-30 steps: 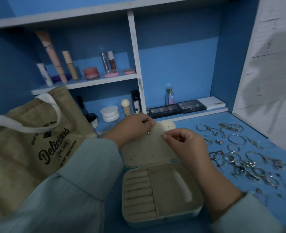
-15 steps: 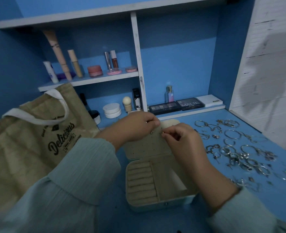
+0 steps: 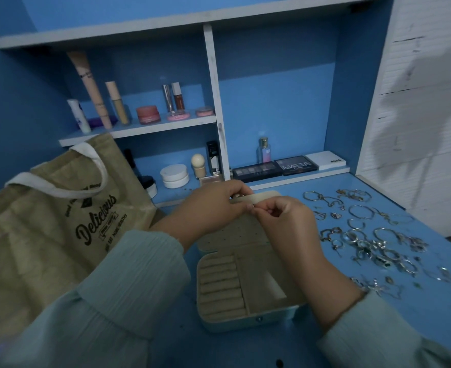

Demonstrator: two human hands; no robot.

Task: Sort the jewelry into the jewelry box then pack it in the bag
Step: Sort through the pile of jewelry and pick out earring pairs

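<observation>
An open beige jewelry box [image 3: 220, 282] stands on the blue desk, its perforated earring panel [image 3: 235, 232] raised at the back. My left hand [image 3: 208, 211] grips the top edge of that panel. My right hand [image 3: 285, 221] pinches a small silver earring [image 3: 251, 206] against the panel's upper edge, fingertips touching those of my left hand. Several silver rings, hoops and chains [image 3: 365, 235] lie spread on the desk to the right of the box. A tan burlap bag [image 3: 46, 235] with white handles and "Delicious" print stands at the left.
Shelves behind hold cosmetic tubes [image 3: 89, 88], jars [image 3: 174, 176], a small bottle [image 3: 264, 150] and eyeshadow palettes [image 3: 296, 165]. A white wall panel [image 3: 418, 115] bounds the right side. The blue desk [image 3: 232, 349] runs toward me below the box.
My hands have come together at the panel's top edge; the right hand moved left and up with the earring. The panel now looks tilted more upright.
</observation>
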